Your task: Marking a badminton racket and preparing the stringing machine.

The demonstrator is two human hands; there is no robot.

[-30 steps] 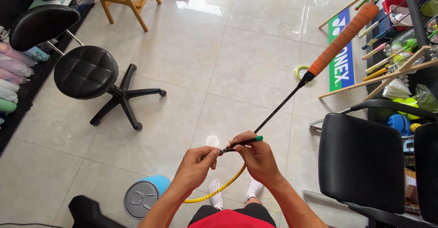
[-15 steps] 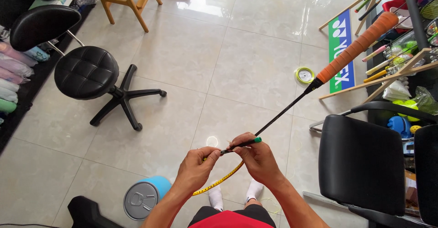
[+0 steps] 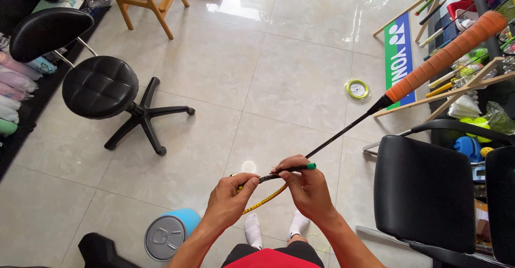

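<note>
I hold a badminton racket at its yellow-and-black frame (image 3: 263,201), close to my body. Its thin dark shaft (image 3: 343,133) runs up and right to an orange-wrapped handle (image 3: 448,56). My left hand (image 3: 228,201) pinches the frame's left side. My right hand (image 3: 306,190) grips the frame near the shaft and also holds a slim tool with a green tip (image 3: 310,166). Most of the racket head is hidden under my hands and legs.
A black swivel stool (image 3: 102,88) stands at the left, a black chair (image 3: 424,193) at the right. A yellow string reel (image 3: 357,89) lies on the tiled floor. A blue bin with a grey lid (image 3: 169,236) sits by my feet. Racks of rackets line the right edge.
The orange handle has swung upward and to the right. My hands stay together on the frame, almost unmoved.
</note>
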